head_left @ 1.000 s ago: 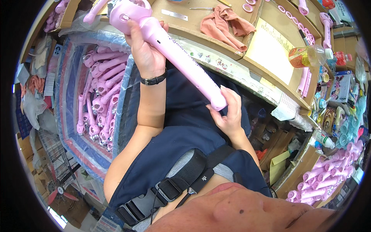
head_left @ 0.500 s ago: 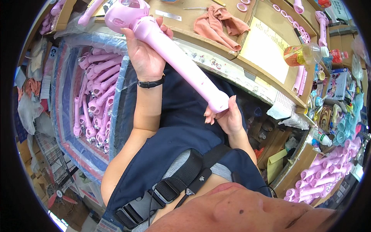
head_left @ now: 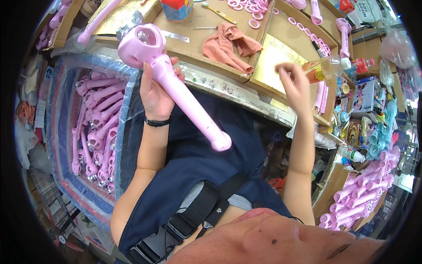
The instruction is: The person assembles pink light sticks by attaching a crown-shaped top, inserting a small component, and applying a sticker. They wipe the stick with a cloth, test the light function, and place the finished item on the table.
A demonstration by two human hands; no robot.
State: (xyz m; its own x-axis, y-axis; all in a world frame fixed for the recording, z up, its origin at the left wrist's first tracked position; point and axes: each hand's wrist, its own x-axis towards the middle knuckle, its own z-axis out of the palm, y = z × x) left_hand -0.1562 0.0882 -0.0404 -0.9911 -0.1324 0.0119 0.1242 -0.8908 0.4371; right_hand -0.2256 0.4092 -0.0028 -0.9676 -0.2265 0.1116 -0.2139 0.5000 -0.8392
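Note:
My left hand [head_left: 157, 94] is wrapped round a pink plastic wand [head_left: 184, 97] near its bulbous head, which has an oval opening and a silvery piece at its top. The wand slants across my lap, its rounded end pointing down to the right and held by nothing. My right hand [head_left: 295, 86] is raised over the right of the worktop, fingers bent and somewhat apart, with nothing visible in them. Near it are a yellow printed sheet [head_left: 272, 57] and a clear bottle of yellow liquid [head_left: 327, 69].
A plastic-lined bin [head_left: 59, 132] of pink wands stands at the left. On the cardboard-lined worktop [head_left: 191, 55] lie an orange cloth [head_left: 228, 46], a brush [head_left: 220, 13], a metal strip [head_left: 176, 36] and pink rings [head_left: 254, 23]. A box at the lower right holds pink tubes [head_left: 358, 193].
My right hand has let go of the wand's rounded end and moved up and right to the worktop. The left hand keeps hold; the wand's head has tilted and shows its silvery piece.

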